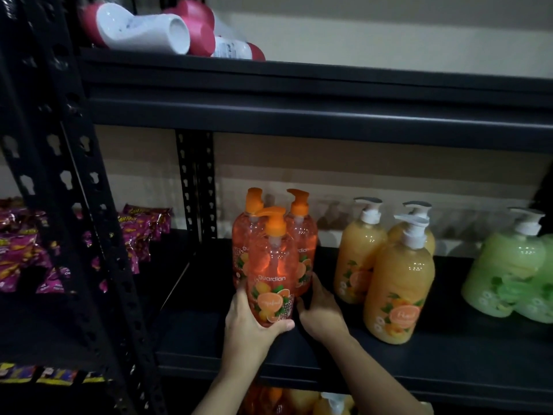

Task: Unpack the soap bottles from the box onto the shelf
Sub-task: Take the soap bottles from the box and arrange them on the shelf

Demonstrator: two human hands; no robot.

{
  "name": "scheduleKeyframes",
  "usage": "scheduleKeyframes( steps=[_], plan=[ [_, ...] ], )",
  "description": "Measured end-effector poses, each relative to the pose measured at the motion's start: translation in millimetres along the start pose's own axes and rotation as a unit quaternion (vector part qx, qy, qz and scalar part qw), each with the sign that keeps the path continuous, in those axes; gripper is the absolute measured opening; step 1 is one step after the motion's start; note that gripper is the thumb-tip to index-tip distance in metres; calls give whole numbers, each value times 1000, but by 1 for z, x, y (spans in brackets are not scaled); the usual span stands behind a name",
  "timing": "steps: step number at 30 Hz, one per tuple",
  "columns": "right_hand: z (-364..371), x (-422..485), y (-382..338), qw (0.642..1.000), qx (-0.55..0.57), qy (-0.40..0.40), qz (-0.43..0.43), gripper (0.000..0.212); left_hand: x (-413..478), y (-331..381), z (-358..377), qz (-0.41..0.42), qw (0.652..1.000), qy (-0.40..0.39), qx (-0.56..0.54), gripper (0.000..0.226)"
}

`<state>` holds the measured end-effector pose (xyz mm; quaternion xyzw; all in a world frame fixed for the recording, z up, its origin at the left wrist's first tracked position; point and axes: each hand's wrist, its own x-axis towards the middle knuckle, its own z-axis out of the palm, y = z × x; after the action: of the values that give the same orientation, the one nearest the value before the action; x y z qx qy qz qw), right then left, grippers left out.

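Note:
An orange soap bottle [270, 271] with an orange pump stands at the front of the black shelf [389, 363]. My left hand [250, 322] grips its base, thumb curled under the label. My right hand [318, 313] touches the bottle's right side with relaxed fingers. Two more orange bottles [302, 235] stand right behind it. To the right stand three yellow soap bottles [398, 289] with white pumps, and green soap bottles [514, 274] at the far right. Below the shelf edge, more orange and yellow bottles [302, 399] show; the box holding them is hidden.
The upper shelf [299, 85] hangs low over the pumps and carries red-and-white bottles [149, 28] lying on their sides. A perforated black upright [74, 175] stands at left, with purple snack packets [27, 253] on the neighbouring rack.

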<state>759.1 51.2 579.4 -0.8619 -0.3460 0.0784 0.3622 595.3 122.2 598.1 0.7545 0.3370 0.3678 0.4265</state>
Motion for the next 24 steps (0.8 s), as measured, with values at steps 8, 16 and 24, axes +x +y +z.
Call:
scheduleKeyframes(
  steps=[8,16,24],
  plan=[
    [-1,-1,-2,1000,-2,7,-7,70,18,17,-27,22,996,-10,-81,98],
    [-7,-3,-9,997,66,29,-20,54,144,82,-68,49,997,-56,26,56],
    [-63,16,-66,962,207,164,-69,57,157,81,-72,132,977,-147,84,47]
  ],
)
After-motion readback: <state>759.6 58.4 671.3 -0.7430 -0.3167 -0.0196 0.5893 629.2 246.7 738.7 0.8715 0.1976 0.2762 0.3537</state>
